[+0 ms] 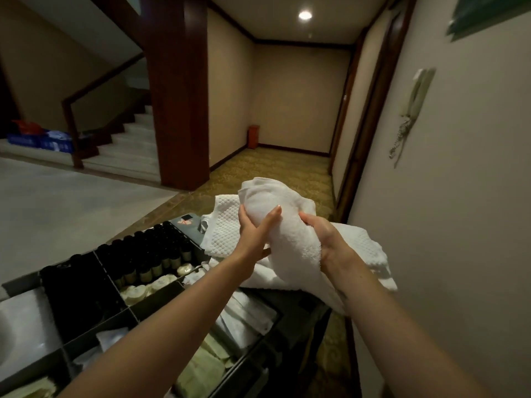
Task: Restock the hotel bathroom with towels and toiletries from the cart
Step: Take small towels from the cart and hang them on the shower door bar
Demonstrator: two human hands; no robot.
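Observation:
Both my hands hold a white terry towel (287, 216) lifted above the housekeeping cart (161, 300). My left hand (255, 231) grips its left side, thumb up across the cloth. My right hand (324, 234) clutches the towel's right side, and the cloth hangs down over that wrist. Under it lies a white waffle-weave towel (224, 225) spread over the cart's far end. The cart's tray holds rows of small dark bottles (149, 254), round wrapped soaps (138, 291) and pale packets (207, 363) in compartments.
A wall with a mounted phone (416, 96) runs close on the right. A carpeted corridor (273, 173) leads ahead past a dark wooden pillar (178, 90). Stairs (129, 139) and blue crates (37, 140) are at the left.

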